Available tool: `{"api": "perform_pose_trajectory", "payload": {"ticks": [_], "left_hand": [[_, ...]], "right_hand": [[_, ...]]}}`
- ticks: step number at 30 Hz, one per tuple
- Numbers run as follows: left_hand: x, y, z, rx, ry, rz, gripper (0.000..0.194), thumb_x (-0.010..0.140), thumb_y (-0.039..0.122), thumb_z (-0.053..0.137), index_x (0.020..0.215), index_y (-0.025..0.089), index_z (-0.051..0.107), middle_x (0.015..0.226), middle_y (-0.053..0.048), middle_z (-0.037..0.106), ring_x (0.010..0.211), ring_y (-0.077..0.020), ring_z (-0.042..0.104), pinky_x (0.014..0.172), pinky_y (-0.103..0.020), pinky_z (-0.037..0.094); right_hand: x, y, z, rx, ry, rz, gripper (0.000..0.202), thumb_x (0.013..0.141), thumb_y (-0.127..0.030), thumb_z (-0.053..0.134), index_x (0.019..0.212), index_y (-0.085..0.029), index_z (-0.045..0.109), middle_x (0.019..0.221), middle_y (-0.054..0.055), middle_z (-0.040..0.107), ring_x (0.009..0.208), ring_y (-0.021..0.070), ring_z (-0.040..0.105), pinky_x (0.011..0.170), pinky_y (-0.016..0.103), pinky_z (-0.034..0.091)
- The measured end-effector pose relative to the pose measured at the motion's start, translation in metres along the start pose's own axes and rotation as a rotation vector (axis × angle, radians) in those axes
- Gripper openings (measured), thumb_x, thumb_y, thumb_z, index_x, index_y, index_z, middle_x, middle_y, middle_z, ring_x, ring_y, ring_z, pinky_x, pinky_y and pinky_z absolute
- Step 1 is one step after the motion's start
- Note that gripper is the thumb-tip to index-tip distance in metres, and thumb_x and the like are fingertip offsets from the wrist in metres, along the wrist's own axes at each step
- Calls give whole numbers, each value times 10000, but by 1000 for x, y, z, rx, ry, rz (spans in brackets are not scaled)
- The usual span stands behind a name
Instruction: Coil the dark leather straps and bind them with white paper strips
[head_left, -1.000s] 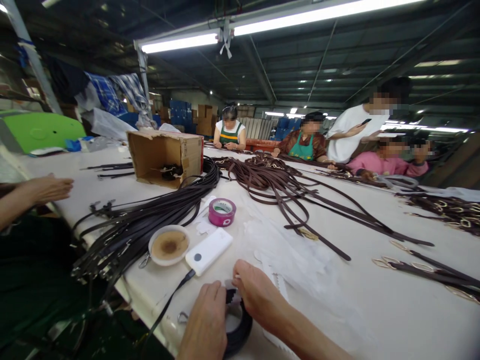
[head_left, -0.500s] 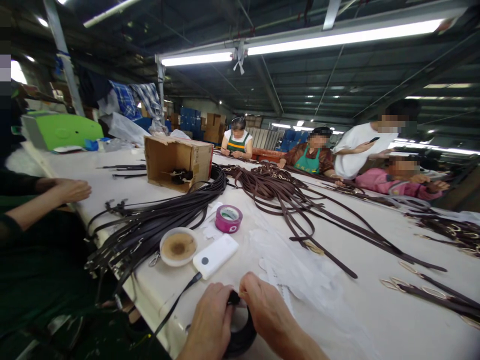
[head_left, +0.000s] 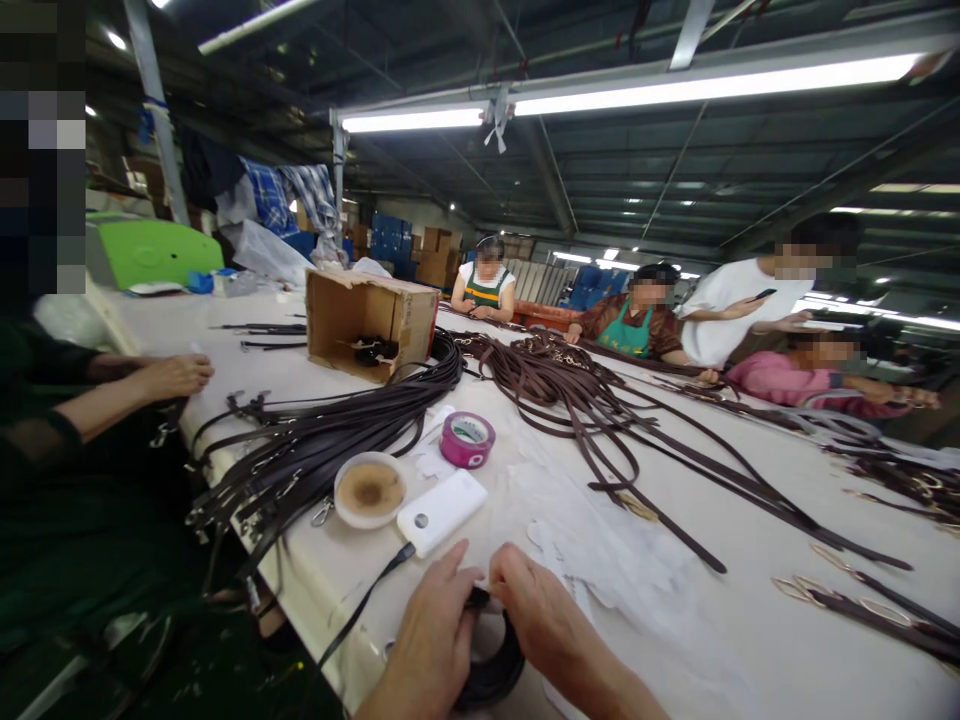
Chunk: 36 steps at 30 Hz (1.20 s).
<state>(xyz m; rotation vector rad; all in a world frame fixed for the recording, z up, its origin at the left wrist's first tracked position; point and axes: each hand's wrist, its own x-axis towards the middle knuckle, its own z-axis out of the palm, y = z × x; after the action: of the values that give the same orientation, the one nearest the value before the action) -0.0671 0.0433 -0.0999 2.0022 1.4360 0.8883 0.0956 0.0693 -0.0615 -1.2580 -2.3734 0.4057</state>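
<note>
- One long white table (head_left: 750,640) fills the view, with several people seated or standing along its far edge.
- Many dark brown straps (head_left: 600,420) trail in a loose spread across the middle of the table, some ending in metal rings at the right.
- Another thick bundle of near-black straps (head_left: 315,445) curves from an open cardboard box (head_left: 371,320) down to the table's near-left edge, where the clip ends hang over.
- At far left a co-worker's hand (head_left: 174,375) rests on the table edge, near those clips.
- Left hand (head_left: 435,640) and right hand (head_left: 544,625) meet at the near edge, fingertips pinched together on the top of a coiled black strap (head_left: 491,675), which lies on the table between them and partly under the palms.
- Just beyond the hands lies a white power bank (head_left: 441,511), a black cable running from it toward the table edge.
- Beside it stands a small white dish (head_left: 370,490) with a brown stain inside.
- Behind these sits a purple tape roll (head_left: 466,439).
</note>
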Motion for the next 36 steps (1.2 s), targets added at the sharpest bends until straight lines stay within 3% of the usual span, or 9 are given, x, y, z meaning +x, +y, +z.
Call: {"api": "perform_pose_trajectory", "payload": {"ticks": [3,6,10,13,15,20,26,36], "left_hand": [[1,0,1,8,-30,-11,380,810,80,416,1103,163,643,1147,-135,655,1085,-261,579,994,-444,450],[5,3,-2,-20,-10,-16,361,799,77,417,1062,157,652,1036,-110,677,1013,-247,585,955,-411,451],[10,10,-7,-51,5,-53,380,788,77,408,1072,133,656,1017,-112,672,1011,-245,579,940,-385,440],[12,13,-8,-54,4,-94,369,789,100,413,1059,134,662,1013,-115,671,1008,-245,587,933,-377,439],[14,13,-7,-54,1,-106,359,784,116,422,1042,141,670,1011,-113,672,1007,-245,592,931,-374,438],[15,10,-3,-37,0,-107,398,755,112,420,1065,123,670,1018,-121,671,1008,-246,591,946,-377,431],[15,9,-1,4,-15,-112,409,796,109,403,1120,84,651,1059,-152,663,1044,-265,578,966,-388,424],[15,4,3,47,-54,-66,365,810,104,410,1085,126,648,1046,-136,656,1024,-260,564,926,-379,436]], "right_hand": [[2,-5,-6,37,19,46,163,881,-151,360,760,-231,434,682,2,540,642,175,529,601,287,370],[3,-12,-13,157,68,76,182,887,-188,400,737,-217,498,733,0,542,608,143,534,610,275,417],[0,-16,-11,636,175,346,184,827,-358,542,768,-195,606,749,17,586,568,148,595,529,271,484],[-5,-15,-3,964,201,497,293,729,-456,664,825,-181,636,730,33,657,715,200,668,687,325,559],[-9,-16,1,1069,224,531,339,680,-446,713,874,-183,623,709,11,659,715,193,673,684,322,562],[-10,-24,3,1066,156,662,443,569,-345,698,930,-204,483,584,-77,576,531,170,646,456,251,498],[3,-28,-1,934,155,738,512,546,-258,600,1013,-209,398,565,-93,588,546,182,673,481,258,530],[13,-26,-1,964,127,716,381,544,-304,635,888,-197,512,534,-85,584,521,165,663,493,257,534]]}}
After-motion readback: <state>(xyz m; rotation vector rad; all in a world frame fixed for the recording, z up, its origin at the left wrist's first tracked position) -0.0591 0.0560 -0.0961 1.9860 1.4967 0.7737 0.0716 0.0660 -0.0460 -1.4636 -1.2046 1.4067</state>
